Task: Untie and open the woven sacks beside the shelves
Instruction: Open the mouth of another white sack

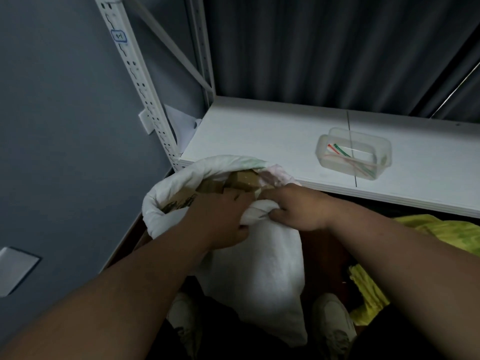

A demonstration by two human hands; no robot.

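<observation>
Head view, looking down. Grey wall [65, 126] at left; dark pleated curtain [324, 48] at back. White perforated shelf upright [135, 74] with a small blue-edged label, rising from the left front corner of the white shelf board [259, 136]. White woven sack [259, 268] upright on the floor, just in front of the board's left front corner, mouth open and rim rolled outward. Brown cardboard boxes [244, 179] visible inside the mouth. Yellow-green sack [446, 235] lying at right, below the board's front edge, mouth not visible. Left hand [220, 216] at the near rim of the white sack, fingers curled over a bunched fold of fabric, gripping it. Right hand [298, 206] just beside, touching the same fold, fingers and thumb closed round it. Clear plastic tub [384, 152] on the board toward its front edge, right of centre, holding red and green ties [345, 154]. Two pale shoes [332, 323] on the floor either side of the sack's base.
</observation>
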